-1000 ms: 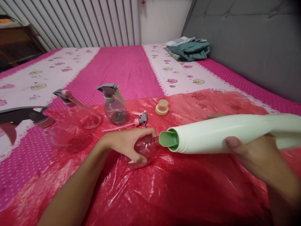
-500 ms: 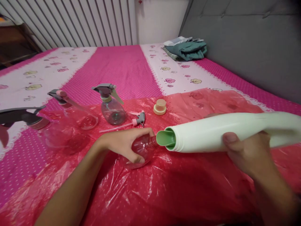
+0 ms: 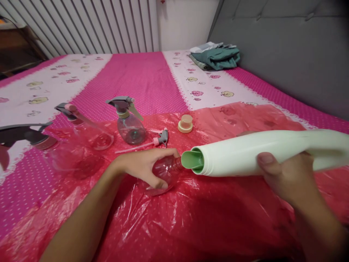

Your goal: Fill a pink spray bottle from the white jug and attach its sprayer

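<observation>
Pouring: the green spout [image 3: 191, 160] is held at the mouth of the clear bottle [image 3: 165, 169], apparently to fill it.
Next move: careful alignment seems called for.
Bottle: see-through, glossy, tilted over the red plastic sheet [image 3: 218, 214]; clasped by the left hand [image 3: 143, 165].
Jug: the pale green jug [image 3: 237, 156], nearly level, is gripped by the right hand [image 3: 290, 176].

On the plastic sheet [image 3: 207, 211], the spray head [image 3: 163, 138] lies behind the bottle [image 3: 167, 168] and left of the cap [image 3: 185, 124], with the jug [image 3: 240, 154] at the bottle's right.

Cloth pile [image 3: 218, 58] beside grey headboard [image 3: 289, 54]
</observation>
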Available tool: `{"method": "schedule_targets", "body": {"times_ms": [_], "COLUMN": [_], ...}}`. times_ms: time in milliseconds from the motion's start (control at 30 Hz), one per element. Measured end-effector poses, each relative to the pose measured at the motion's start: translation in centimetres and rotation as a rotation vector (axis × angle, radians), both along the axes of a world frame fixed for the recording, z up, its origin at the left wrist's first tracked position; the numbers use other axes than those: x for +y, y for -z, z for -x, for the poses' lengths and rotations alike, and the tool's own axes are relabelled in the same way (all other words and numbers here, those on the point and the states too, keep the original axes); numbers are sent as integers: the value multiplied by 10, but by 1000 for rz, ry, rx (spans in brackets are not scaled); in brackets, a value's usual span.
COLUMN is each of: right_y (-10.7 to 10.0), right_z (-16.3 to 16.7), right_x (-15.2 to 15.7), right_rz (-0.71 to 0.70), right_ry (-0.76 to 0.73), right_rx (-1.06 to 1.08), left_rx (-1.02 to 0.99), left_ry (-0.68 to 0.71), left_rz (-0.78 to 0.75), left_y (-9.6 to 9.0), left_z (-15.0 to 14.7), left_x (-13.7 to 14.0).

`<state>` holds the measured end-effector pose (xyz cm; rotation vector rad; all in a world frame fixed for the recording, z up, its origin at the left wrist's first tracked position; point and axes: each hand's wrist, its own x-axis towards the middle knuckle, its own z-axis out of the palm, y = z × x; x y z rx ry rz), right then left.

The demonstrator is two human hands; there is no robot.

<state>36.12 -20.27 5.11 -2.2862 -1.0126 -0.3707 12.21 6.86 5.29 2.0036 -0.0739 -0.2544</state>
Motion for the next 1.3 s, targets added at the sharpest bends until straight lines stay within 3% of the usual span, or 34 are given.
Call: {"method": "schedule_targets", "body": {"times_ms": [933, 1167, 1300], "right_y": [-5, 1, -1], "right_z": [2, -9, -7], "right_x": [0, -13, -12], "right_rz": [21, 38, 59], "right_ry": [6, -167, -171], "right_rx": [89, 173, 124], "left_rx": [-4, 16, -1], "left_ry": [-14, 1, 6], "left_rz": [-10, 19, 23], "left_y": [2, 2, 1], "left_z": [2, 2, 1], "left_x": [1, 0, -1]}}
